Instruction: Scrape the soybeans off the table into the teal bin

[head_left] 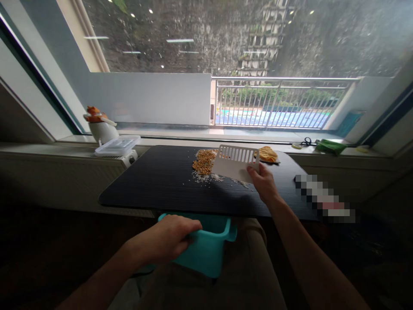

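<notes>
My left hand (174,234) is closed on the near rim of a turquoise plastic bin (206,254), which sits at the table's front edge above my lap. Gripped by its right end, a white slotted plastic scraper (232,168) is in my right hand (264,183), with the slots along its far side. To the scraper's left lies a pile of yellow beans or kernels (203,162) on the black table (145,181). Small white grains (201,177) are scattered along the pile's near side and below the scraper. The scraper hides part of the pile.
A folded yellow cloth (267,154) lies behind my right hand. A clear plastic box (118,145) and a white pot (102,131) with an orange figure stand at the left. On the sill at the right are a green cloth (331,146) and black scissors (306,141).
</notes>
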The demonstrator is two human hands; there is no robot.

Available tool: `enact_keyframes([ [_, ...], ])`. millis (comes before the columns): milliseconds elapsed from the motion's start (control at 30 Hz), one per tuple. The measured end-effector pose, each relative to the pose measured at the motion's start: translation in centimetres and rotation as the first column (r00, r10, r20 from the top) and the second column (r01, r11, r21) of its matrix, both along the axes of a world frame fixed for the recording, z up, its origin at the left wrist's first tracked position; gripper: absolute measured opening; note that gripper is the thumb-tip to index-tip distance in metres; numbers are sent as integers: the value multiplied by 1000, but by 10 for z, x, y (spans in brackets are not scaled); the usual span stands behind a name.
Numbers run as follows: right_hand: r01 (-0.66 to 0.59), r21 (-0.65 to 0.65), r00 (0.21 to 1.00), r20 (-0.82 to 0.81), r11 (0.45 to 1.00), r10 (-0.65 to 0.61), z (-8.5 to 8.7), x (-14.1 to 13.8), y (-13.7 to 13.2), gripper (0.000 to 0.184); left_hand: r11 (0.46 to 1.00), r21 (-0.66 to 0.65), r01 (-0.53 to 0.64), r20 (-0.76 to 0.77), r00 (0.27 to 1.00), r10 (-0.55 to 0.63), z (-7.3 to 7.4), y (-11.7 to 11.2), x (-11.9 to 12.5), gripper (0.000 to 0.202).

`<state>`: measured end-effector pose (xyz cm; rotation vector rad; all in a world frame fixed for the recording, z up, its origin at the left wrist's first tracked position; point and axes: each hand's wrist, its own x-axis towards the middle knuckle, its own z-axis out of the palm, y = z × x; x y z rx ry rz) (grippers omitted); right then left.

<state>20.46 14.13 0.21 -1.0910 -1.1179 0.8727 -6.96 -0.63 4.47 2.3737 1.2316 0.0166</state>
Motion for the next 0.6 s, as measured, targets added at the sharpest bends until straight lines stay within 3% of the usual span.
enact_keyframes([
  [267, -12, -27, 1000, 20, 1000, 13, -15, -8, 18, 32, 1000, -12, -3, 2, 1000, 3, 2, 0, 0, 15],
  [600, -16, -57, 1000, -27, 998, 15, -15, 4, 14, 34, 1000, 1, -1, 14, 1000, 1, -3, 0, -1, 14],
])
